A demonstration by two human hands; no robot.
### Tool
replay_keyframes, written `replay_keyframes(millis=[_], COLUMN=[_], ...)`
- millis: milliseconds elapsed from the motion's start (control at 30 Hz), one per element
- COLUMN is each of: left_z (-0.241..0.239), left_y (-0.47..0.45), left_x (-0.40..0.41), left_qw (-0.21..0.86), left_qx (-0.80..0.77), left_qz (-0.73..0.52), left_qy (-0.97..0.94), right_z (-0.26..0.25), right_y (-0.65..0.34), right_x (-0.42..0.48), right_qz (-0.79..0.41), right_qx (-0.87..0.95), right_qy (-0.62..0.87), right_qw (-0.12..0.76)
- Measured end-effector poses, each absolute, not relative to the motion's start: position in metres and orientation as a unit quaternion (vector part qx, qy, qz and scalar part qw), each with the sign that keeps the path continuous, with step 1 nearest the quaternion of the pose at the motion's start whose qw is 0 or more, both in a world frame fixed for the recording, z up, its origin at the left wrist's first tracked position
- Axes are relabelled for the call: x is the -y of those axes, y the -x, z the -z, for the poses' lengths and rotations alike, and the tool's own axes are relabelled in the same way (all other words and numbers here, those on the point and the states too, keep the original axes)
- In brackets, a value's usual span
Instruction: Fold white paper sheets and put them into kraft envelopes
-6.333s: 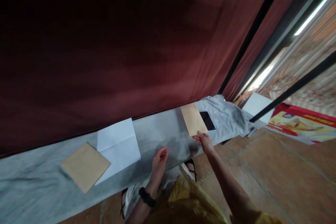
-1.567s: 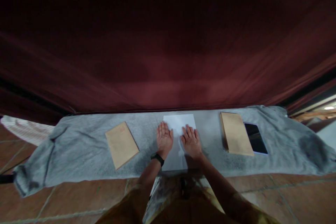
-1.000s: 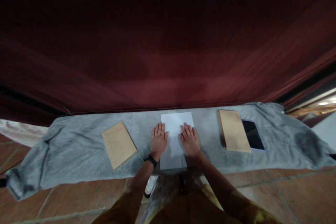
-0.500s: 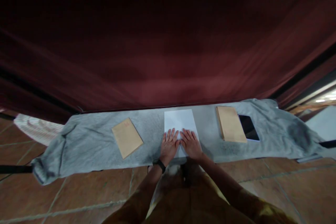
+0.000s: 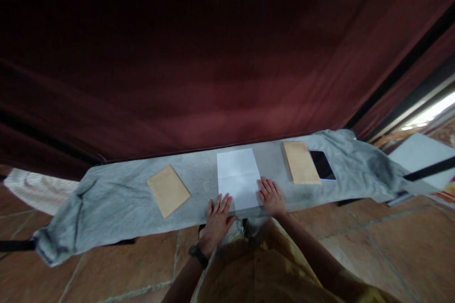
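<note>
A white sheet of paper (image 5: 237,173) with a crease across it lies flat on a grey cloth-covered surface (image 5: 199,175) in front of me. At its lower left corner rests my left hand (image 5: 217,218), fingers spread and a dark watch on the wrist. My right hand (image 5: 272,196) lies flat by the paper's right edge, fingertips touching it or just beside it. Neither hand grips anything. To the left of the paper is a single brown envelope (image 5: 169,191), set at an angle. A stack of brown envelopes (image 5: 302,163) sits to the right.
A phone (image 5: 323,165) with a dark screen lies beside the envelope stack. Behind the surface hangs a dark red fabric wall (image 5: 227,80). Tiled floor (image 5: 142,265) shows below the front edge. A striped cloth (image 5: 42,191) is at the far left.
My hands have parted from the middle of the paper, the left moving to its lower left corner and the right to its right edge. The crease now shows. The view has shifted and tilted slightly.
</note>
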State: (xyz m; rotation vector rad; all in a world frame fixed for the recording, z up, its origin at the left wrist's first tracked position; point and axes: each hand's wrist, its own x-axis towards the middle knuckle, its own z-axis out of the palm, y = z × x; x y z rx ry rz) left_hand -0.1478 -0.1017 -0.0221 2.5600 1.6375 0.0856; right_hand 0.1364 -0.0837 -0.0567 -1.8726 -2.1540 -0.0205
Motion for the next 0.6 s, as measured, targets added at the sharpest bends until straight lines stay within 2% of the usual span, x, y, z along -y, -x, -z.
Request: replay_keyframes(millis=[267,600], left_z=[-0.006,-0.019], left_y=[0.154,0.147], left_x=[0.098,0.1], left_qw=[0.094,0.095], left_qx=[-0.485,-0.509], left_qz=[0.014,0.015], left_qy=[-0.869,-0.856], right_z=[0.049,0.04], right_y=[-0.14,-0.149], right_x=[0.091,0.114], right_qz=[-0.022,-0.043], right_qx=[0.761,0.815], right_qy=[0.632,0.563], right_qw=[0.146,0.132])
